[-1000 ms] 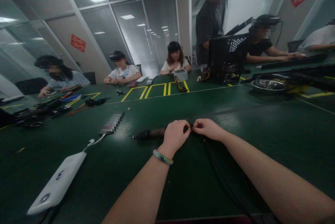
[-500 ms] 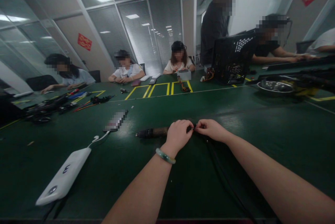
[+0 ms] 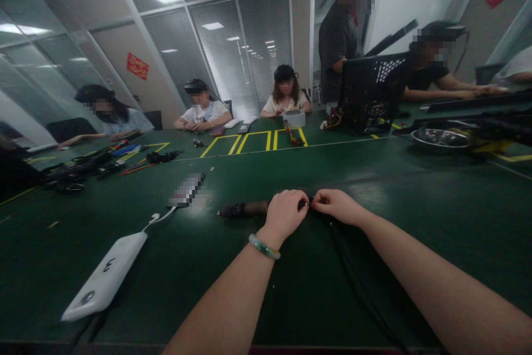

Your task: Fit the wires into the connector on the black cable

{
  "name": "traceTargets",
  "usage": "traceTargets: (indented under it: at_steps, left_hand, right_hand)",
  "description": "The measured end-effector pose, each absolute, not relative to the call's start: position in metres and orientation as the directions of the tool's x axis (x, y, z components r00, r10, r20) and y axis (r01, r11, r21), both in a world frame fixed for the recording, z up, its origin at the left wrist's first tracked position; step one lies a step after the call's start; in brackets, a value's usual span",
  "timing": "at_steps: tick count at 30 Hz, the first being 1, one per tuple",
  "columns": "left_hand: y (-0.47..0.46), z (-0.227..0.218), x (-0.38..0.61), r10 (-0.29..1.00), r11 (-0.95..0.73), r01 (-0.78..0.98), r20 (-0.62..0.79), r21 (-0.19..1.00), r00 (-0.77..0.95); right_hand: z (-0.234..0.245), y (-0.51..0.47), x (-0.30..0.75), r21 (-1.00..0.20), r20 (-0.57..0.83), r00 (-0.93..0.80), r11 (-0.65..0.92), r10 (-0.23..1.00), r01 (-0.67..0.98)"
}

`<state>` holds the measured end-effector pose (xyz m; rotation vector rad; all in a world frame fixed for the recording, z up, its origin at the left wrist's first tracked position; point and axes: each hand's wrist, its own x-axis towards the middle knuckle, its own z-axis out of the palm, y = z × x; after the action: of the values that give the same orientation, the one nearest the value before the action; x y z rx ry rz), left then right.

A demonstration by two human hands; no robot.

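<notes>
An electric screwdriver (image 3: 245,210), dark and brownish, lies on the green table with its tip to the left. My left hand (image 3: 286,211) closes over its rear end, a bangle round the wrist. My right hand (image 3: 336,205) pinches a small dark part at that same end, fingertips close to those of my left. The part looks like a cable's plug, though the fingers hide most of it. From near my right hand a black cable (image 3: 353,274) runs down to the table's front edge.
On the left a white power bank (image 3: 106,274) is joined by a white cable to a phone (image 3: 187,190). Dark cables (image 3: 89,166) lie beyond. A black computer case (image 3: 372,94) and a metal bowl (image 3: 440,139) of small parts stand right. Several people sit across the table.
Both hands stay at the screwdriver's rear end with almost no movement. The view shifts slightly. Behind the computer case, the standing person's arm has moved and a long dark piece now shows.
</notes>
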<state>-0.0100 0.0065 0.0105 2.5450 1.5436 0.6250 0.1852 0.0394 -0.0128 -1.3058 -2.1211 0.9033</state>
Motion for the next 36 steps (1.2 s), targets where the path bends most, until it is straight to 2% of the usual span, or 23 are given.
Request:
traceTargets:
  at_steps: [10, 26, 36]
  left_hand:
    - [0.0059, 0.0092, -0.0108, 0.859, -0.488, 0.816, 0.338, 0.31, 0.385]
    - [0.0055, 0.0101, -0.0116, 0.87, -0.479, 0.813, 0.303, 0.33, 0.389]
    - [0.0088, 0.006, -0.0109, 0.846, -0.509, 0.815, 0.337, 0.277, 0.414]
  right_hand:
    - [-0.0107, 0.0379, 0.1857, -0.756, 0.054, -0.428, 0.317, 0.902, 0.573]
    - [-0.0071, 0.0365, 0.1858, -0.747, 0.037, -0.425, 0.308, 0.904, 0.589]
    - [-0.0096, 0.0384, 0.185, -0.741, 0.062, -0.428, 0.329, 0.902, 0.586]
